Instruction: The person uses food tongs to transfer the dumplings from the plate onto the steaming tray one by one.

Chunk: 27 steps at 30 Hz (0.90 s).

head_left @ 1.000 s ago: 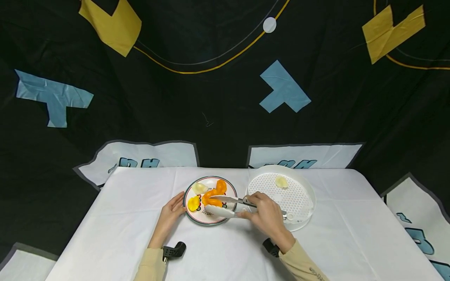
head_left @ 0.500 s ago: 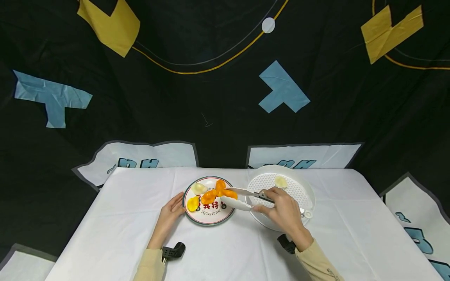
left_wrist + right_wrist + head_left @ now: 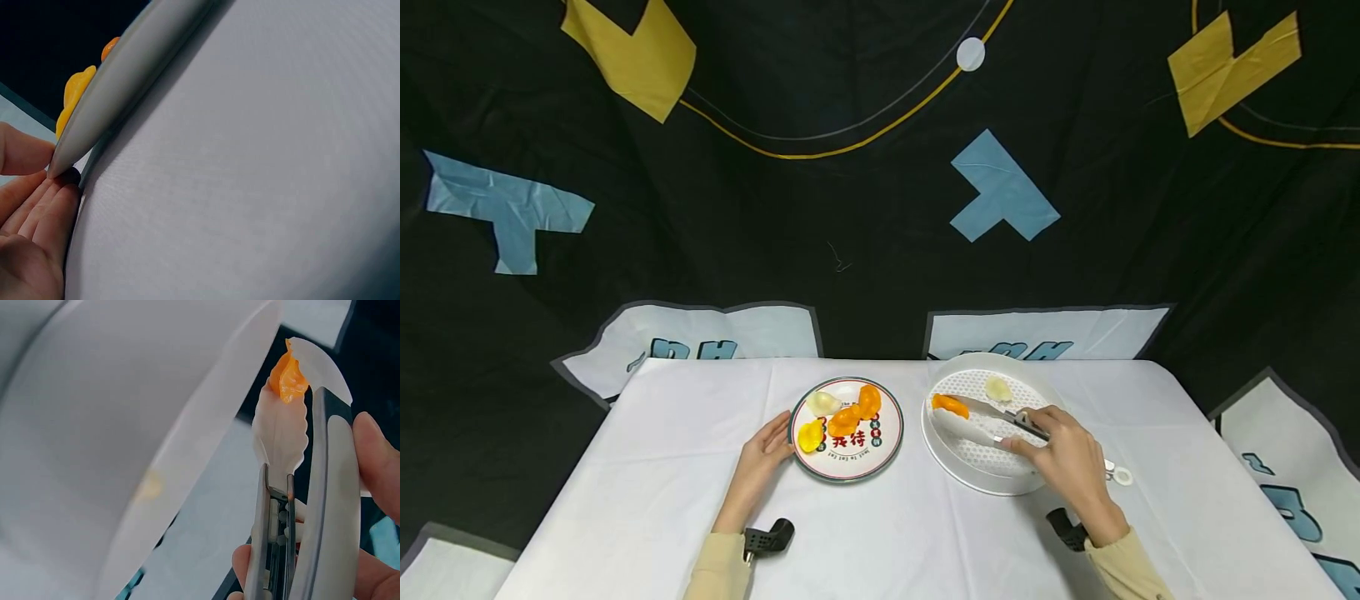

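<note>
My left hand point(image 3: 760, 467) pinches the left rim of a round patterned plate point(image 3: 891, 442), thumb above and fingers beneath, as the left wrist view shows. On the plate lie a pale dumpling-like piece point(image 3: 823, 404), a yellow one point(image 3: 810, 436) and two orange ones, the farther orange piece point(image 3: 869, 402) by the nearer orange piece point(image 3: 843, 422). My right hand point(image 3: 1067, 454) grips white-headed tongs point(image 3: 281, 431). Between their tips is another orange dumpling-like piece point(image 3: 289, 378), held over the left part of a round white steamer tray point(image 3: 958, 475).
Inside the steamer tray, toward its back, lies a pale piece point(image 3: 998, 388) on the perforated bottom. A white cloth point(image 3: 625, 500) covers the table. Behind it hangs a black curtain point(image 3: 850, 233) with blue and yellow shapes.
My right hand has moved right with the tongs, carrying an orange dumpling-like piece from the plate to over the steamer tray. The left hand stays at the plate's rim.
</note>
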Available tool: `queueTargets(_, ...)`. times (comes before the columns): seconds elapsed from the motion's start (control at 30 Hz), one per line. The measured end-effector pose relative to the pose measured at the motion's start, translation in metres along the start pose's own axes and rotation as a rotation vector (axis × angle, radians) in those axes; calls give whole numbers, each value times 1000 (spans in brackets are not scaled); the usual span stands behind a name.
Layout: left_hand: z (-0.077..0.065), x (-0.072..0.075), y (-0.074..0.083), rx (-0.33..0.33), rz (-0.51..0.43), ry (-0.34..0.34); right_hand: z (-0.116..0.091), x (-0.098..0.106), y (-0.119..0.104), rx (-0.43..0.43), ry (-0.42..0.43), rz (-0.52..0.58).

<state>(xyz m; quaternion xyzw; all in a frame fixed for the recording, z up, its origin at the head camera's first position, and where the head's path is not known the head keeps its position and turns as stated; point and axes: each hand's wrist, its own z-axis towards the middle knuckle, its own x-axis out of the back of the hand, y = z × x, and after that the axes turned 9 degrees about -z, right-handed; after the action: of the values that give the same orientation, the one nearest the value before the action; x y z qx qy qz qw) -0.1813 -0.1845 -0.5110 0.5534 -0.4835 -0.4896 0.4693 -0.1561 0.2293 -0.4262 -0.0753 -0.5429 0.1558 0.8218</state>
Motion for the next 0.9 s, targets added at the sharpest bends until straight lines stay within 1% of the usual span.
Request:
queueTargets(0.1,1,0,-1,-6,0,1,-3,6,14,-34,-1,-25)
queueTargets(0.23,1,1,0,-17,6,-1,-7,12,31,-58,36,-61)
queueTargets(0.33,0,1,1,-16,16,0,-9,15,41,-70,59,-85)
queueTargets(0.47,-1,1,1,-13,14,1,-11,17,52,-86,67,-105)
queueTargets(0.67,0,0,-1,-18,8,2,-12,18,63,-113,60,-122)
queueTargets(0.9,0,0,-1,-23,4,4,-14,17,67,-139,66,-140)
